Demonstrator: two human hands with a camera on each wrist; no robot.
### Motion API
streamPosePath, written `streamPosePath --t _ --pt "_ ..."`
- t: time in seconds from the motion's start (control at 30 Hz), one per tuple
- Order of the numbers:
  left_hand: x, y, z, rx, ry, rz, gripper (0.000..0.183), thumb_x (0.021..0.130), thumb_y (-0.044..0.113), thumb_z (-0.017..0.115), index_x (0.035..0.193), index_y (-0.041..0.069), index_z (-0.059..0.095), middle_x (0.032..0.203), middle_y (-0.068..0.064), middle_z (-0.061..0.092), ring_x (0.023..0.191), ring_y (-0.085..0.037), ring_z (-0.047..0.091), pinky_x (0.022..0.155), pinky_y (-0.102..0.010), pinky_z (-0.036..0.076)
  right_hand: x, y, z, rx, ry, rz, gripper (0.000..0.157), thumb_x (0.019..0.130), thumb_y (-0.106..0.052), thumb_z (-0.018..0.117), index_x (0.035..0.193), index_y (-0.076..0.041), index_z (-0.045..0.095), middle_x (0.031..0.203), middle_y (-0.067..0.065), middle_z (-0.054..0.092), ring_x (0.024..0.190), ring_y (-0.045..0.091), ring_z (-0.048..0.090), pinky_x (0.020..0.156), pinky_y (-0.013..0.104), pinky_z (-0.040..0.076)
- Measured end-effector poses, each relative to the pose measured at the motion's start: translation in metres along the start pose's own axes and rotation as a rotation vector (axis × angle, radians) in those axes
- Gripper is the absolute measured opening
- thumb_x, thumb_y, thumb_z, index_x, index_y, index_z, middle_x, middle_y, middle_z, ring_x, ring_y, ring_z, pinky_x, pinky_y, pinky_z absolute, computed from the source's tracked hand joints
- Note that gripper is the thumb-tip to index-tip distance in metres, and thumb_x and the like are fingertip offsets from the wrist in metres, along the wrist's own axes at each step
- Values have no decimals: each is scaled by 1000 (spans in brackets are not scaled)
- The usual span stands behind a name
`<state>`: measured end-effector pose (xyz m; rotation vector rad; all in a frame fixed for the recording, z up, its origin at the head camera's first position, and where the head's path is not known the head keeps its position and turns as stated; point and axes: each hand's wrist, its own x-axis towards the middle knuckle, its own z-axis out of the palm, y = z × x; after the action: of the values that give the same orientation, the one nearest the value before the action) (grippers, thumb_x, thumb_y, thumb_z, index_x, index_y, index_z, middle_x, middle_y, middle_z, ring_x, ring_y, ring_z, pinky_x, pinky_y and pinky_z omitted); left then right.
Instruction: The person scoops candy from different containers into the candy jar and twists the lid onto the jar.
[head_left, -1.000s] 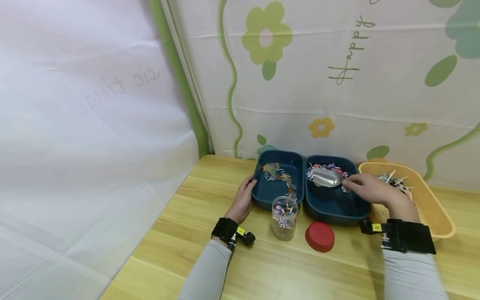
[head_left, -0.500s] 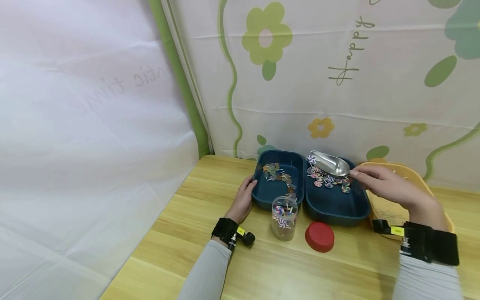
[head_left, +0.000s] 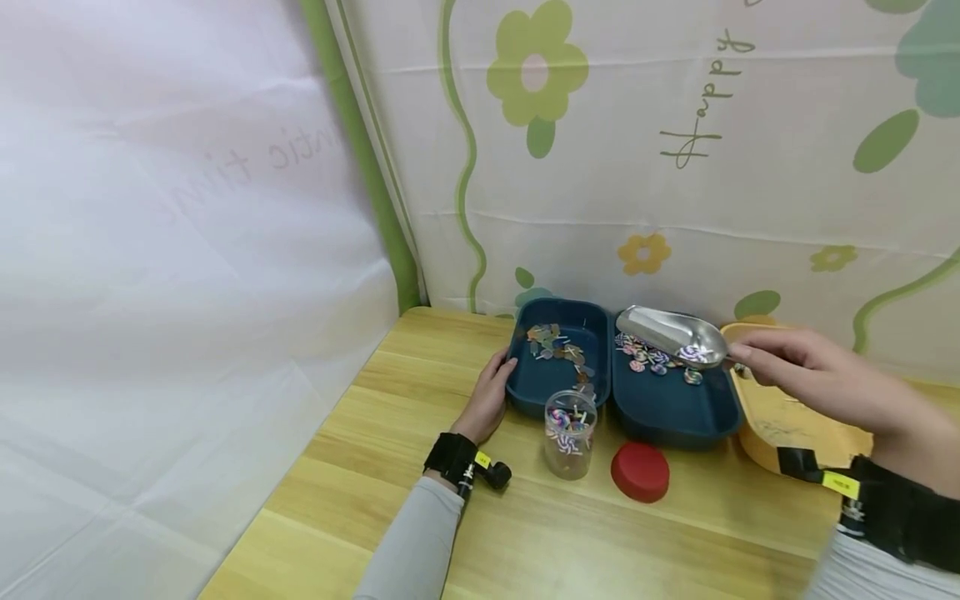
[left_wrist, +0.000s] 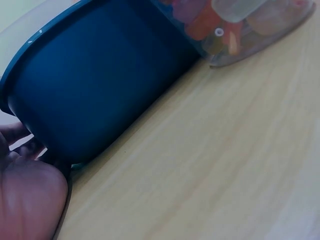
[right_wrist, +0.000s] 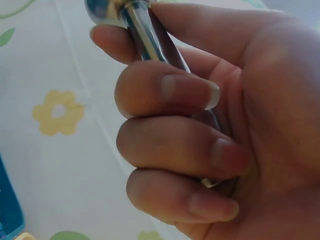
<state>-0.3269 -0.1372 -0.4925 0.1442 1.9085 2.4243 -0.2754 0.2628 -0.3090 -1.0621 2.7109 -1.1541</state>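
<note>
My right hand (head_left: 832, 379) grips the handle of a metal scoop (head_left: 656, 327), fingers curled round it, clear in the right wrist view (right_wrist: 170, 140). A few small swirl lollipop charms (head_left: 694, 353) lie in the scoop near its handle end. The scoop is over the right blue tray (head_left: 675, 429), which holds more such charms (head_left: 639, 353). My left hand (head_left: 483, 402) rests against the outer left side of the left blue tray (head_left: 542, 393), its fingers partly hidden behind the wall in the left wrist view. Before the trays stands an uncapped clear jar (head_left: 567, 457), partly filled with charms.
A red lid (head_left: 640, 472) lies on the wooden table (head_left: 585, 542), right of the jar. Brownish and orange charms (head_left: 557, 348) are in the left tray. A yellow tray (head_left: 772, 454) sits at right, partly under my right forearm. A printed cloth (head_left: 585, 183) hangs behind.
The scoop has risen from the charms in the right tray and moved right, charms sliding toward its handle end. My right hand has shifted right with it. The left hand stays put.
</note>
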Motion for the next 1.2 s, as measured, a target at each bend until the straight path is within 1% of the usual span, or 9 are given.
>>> streamPosePath --t 0.1,0.2,0.3,0.43,0.53,0.6,0.83,1.03,1.2 --pt "1 1 0 -1 2 5 52 113 24 38 161 6 28 166 -15 26 153 -28 25 124 -46 23 -2 -10 0 -18 -15 -33 28 107 -4 50 90 -19 65 65 -1 37 53 15 37 50 30 35" --pt "2 1 -1 -6 1 9 52 113 24 39 161 7 29 166 -14 27 153 -28 25 124 -45 23 -1 -16 2 -48 -46 -70 27 105 -2 54 98 -20 73 64 -4 36 52 11 37 49 28 35" --pt "2 1 -1 -12 -6 13 51 113 23 38 161 7 29 166 -14 27 153 -28 25 124 -46 23 2 -21 7 -100 -111 -66 25 103 -7 60 107 -23 78 70 -14 52 57 7 44 51 26 38" --pt "1 1 -1 -16 -14 13 51 113 22 37 162 8 28 167 -12 26 154 -27 24 124 -45 23 9 -31 16 -158 -190 -39 19 102 -18 65 106 -29 80 80 -19 62 64 5 50 54 23 40" --pt "0 0 1 -22 -18 7 51 113 22 38 162 9 29 167 -11 26 154 -26 24 124 -45 24 12 -36 20 -156 -223 -34 18 101 -20 66 101 -30 80 69 -18 49 59 4 46 50 22 37" --pt "1 0 2 -23 -17 4 51 113 23 38 162 10 29 167 -11 26 154 -25 25 124 -44 24 12 -38 20 -151 -236 -22 18 101 -19 66 102 -28 81 69 -18 50 58 3 44 50 23 36" --pt "1 0 4 -11 -2 5 50 113 22 39 161 9 32 166 -12 28 153 -26 26 124 -44 24 7 -42 20 -224 -209 49 16 100 -24 68 96 -31 82 86 -17 67 70 1 51 56 23 39" --pt "1 0 3 -31 -2 10 50 113 21 39 161 7 31 166 -13 28 153 -28 26 124 -46 24 6 -46 21 -242 -185 53 15 99 -26 69 95 -34 82 95 -18 72 76 0 55 60 23 45" --pt "1 0 5 -28 -24 1 52 113 21 38 162 7 28 167 -13 25 154 -28 23 124 -46 24 1 -48 21 -249 -162 77 14 99 -28 70 94 -34 82 91 -19 71 72 1 53 57 23 42"
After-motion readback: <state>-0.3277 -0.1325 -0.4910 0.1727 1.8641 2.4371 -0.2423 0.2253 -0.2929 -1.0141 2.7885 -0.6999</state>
